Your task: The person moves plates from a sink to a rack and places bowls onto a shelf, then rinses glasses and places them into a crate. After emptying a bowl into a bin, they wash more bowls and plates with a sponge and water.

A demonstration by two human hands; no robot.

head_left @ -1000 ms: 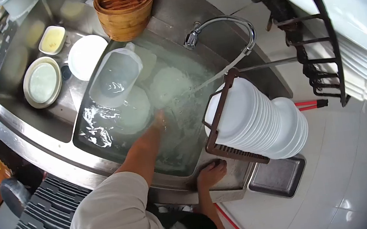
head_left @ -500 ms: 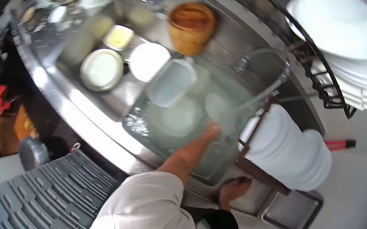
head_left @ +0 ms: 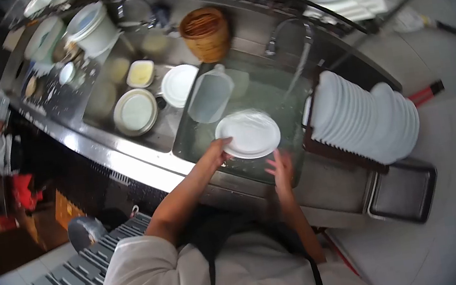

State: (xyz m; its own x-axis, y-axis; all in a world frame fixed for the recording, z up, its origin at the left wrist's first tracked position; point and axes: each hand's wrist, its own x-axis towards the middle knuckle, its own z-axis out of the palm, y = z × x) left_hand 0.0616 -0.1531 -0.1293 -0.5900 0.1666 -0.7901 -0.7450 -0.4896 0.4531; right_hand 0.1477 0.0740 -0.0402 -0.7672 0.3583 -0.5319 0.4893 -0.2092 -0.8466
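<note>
White and oval, a plate (head_left: 249, 132) is held over the near half of a water-filled sink (head_left: 175, 137), tilted toward the person at work. The left hand (head_left: 220, 150) has its grip closed on the plate's left rim, thumb on the upper face; its other fingers are largely hidden. The right hand (head_left: 282, 171), blurred, is open and empty, fingers spread just beside the plate's near rim; whether they touch it cannot be told.

Against the sink's left edge sits a translucent tub (head_left: 211, 97). Water runs from a curved metal faucet (head_left: 309, 31) on the far side. At the right edge, a brown rack (head_left: 346, 154) carries a row of white plates (head_left: 362, 120) on their edges, with a metal tray (head_left: 404, 190) below it to the right. A bamboo steamer (head_left: 205, 38) stands at the sink's far left corner. In the neighbouring basin (head_left: 103, 104) are a white dish (head_left: 180, 86), a pale round bowl (head_left: 135, 112) and a small square dish (head_left: 141, 73) with yellow contents. Farther left, a white bucket (head_left: 93, 30) rests near the far edge of the steel surface (head_left: 58, 117).
</note>
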